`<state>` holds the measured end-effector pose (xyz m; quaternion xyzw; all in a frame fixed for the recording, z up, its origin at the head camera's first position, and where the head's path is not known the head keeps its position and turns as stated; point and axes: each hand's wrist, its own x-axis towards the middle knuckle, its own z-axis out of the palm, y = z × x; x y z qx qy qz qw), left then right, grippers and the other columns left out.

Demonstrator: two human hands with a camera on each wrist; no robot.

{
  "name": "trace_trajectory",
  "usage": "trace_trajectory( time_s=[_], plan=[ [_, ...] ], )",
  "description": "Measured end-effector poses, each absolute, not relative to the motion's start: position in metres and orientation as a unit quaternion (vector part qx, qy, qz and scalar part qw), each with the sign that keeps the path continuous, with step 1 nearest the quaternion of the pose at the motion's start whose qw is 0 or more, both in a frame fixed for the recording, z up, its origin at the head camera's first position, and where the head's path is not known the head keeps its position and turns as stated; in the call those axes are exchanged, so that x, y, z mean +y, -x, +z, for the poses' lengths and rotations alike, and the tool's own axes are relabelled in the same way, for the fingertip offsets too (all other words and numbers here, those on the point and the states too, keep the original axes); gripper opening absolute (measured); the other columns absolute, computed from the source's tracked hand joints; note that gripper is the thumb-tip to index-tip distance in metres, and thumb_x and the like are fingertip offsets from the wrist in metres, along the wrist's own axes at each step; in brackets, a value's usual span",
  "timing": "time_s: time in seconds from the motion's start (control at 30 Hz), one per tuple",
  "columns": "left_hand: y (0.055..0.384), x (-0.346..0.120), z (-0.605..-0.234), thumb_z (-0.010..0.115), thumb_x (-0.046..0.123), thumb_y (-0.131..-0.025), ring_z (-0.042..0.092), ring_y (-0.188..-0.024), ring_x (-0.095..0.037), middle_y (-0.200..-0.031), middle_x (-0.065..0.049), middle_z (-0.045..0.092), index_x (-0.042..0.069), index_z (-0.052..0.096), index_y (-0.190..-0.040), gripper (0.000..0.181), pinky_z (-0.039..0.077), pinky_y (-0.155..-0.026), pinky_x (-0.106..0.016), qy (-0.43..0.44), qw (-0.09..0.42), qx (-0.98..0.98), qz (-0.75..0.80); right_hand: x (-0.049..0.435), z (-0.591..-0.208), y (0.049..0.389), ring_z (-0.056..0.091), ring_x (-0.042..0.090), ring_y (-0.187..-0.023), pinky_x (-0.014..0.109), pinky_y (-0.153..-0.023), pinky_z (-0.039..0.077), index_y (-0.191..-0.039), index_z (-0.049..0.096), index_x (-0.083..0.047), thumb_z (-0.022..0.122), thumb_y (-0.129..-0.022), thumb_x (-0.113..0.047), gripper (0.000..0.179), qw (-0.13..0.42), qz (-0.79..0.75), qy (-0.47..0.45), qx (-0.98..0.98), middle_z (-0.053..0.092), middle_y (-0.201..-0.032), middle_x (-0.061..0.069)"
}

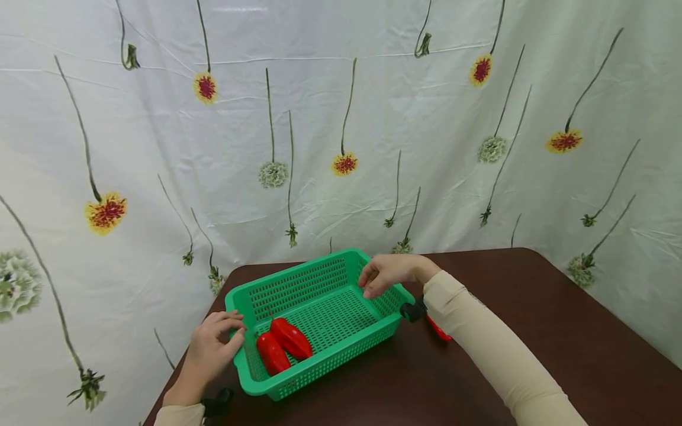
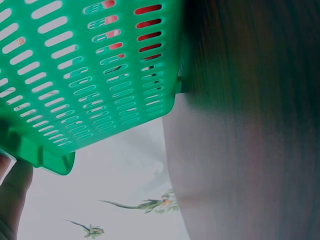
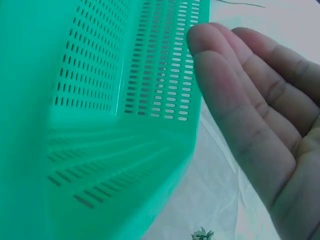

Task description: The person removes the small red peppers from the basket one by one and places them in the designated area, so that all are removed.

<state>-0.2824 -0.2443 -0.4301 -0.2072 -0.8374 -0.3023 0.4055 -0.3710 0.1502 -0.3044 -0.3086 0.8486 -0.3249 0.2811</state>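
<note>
A green plastic basket (image 1: 341,305) with slotted walls sits on the dark table. Two red peppers (image 1: 290,338) lie side by side in its left end; the left wrist view shows bits of red through the slots. My left hand (image 1: 213,343) is at the basket's left rim, fingertips touching the edge, fingers loosely bent. Over the basket's right end hovers my right hand (image 1: 388,273), palm down. In the right wrist view its fingers (image 3: 225,85) are loosely bent, thumb and fingertips close together, with nothing between them.
Another red object (image 1: 439,329) lies on the table right of the basket, mostly hidden by my right forearm. The dark brown table (image 1: 533,331) extends to the right. A white flower-printed cloth (image 1: 319,118) hangs behind its far edge.
</note>
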Motion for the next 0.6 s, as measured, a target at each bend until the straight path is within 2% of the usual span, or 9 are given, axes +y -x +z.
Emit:
trace_trajectory(
  time_s=[0.33, 0.6],
  plan=[
    [0.282, -0.246, -0.431, 0.07, -0.008, -0.075, 0.065, -0.096, -0.028, -0.094, -0.006, 0.076, 0.011, 0.074, -0.074, 0.019, 0.035, -0.089, 0.0, 0.205, 0.404, -0.838, -0.305, 0.136, -0.302, 0.38, 0.067, 0.016, -0.111, 0.034, -0.096, 0.055, -0.136, 0.058, -0.001, 0.068, -0.094, -0.019, 0.046, 0.298, -0.307, 0.326, 0.843, 0.065, -0.132, 0.011],
    [0.282, -0.246, -0.431, 0.07, -0.007, -0.075, 0.065, -0.096, -0.028, -0.094, -0.006, 0.075, 0.011, 0.074, -0.074, 0.019, 0.034, -0.089, 0.0, 0.203, 0.404, -0.838, -0.305, 0.122, -0.303, 0.382, 0.068, 0.015, -0.111, 0.038, -0.1, 0.054, -0.136, 0.059, -0.004, 0.066, -0.095, -0.018, 0.044, 0.314, -0.305, 0.33, 0.836, 0.068, -0.126, 0.007]
  ],
)
